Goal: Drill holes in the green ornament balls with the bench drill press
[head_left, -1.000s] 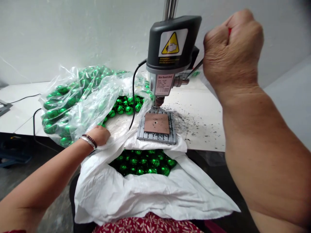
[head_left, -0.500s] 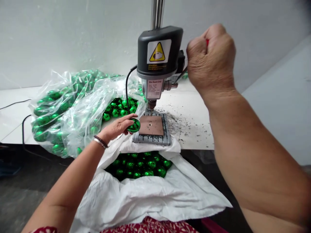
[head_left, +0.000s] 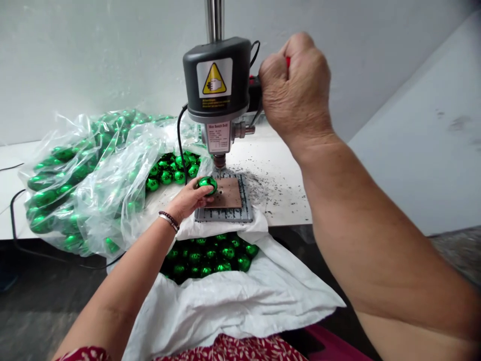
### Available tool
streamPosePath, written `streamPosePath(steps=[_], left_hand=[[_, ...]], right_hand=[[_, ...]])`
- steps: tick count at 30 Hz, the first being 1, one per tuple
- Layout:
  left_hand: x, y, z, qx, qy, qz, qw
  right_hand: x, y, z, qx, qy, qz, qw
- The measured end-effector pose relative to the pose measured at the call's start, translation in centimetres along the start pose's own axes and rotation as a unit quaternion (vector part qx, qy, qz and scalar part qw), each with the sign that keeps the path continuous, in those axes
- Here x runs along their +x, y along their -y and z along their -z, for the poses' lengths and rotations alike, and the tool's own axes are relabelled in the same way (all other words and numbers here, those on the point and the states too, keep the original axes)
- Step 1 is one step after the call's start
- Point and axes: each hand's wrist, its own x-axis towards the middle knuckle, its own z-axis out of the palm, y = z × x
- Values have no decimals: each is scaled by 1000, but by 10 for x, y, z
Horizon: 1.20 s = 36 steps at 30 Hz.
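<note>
Held ball point(head_left: 208, 185): bright metallic green
Drill housing point(head_left: 240, 75): dark grey, almost black
Warning sticker point(head_left: 214, 80): white, with a black-edged yellow triangle
Column point(head_left: 215, 20): silver
Lever grip point(head_left: 288, 62): red where it shows
Square pad point(head_left: 230, 195): plain brown
Base plate point(head_left: 225, 217): grey with dark stripes
Lower balls point(head_left: 210, 255): metallic green
Sheet point(head_left: 225, 306): white
Plastic bag point(head_left: 112, 185): clear, whitish at the folds
Tabletop point(head_left: 278, 150): white, speckled with dark bits
Cord point(head_left: 179, 140): black
Bracelets point(head_left: 169, 220): one dark, one silver
Garment point(head_left: 233, 350): deep red, pale leafy print
</note>
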Motion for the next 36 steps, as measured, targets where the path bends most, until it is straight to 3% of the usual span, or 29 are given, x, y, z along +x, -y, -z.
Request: streamPosePath(steps=[13,18,24,30,36], left_hand=[[37,15,-5,213,-48,-43,975],[41,15,-6,269,-45,-79,959],[35,12,-16,371,-76,-117,918],[27,16,-19,287,-42,-125,949],[29,24,-19,278,-44,-107,954]], right_hand=[[1,-3,-1,-26,20,12,999],[1,0,0,-35,23,9,999],[0,0,2,-33,26,9,999],[1,0,2,-32,14,5,999],[-2,0,1,-11,1,4,1000]])
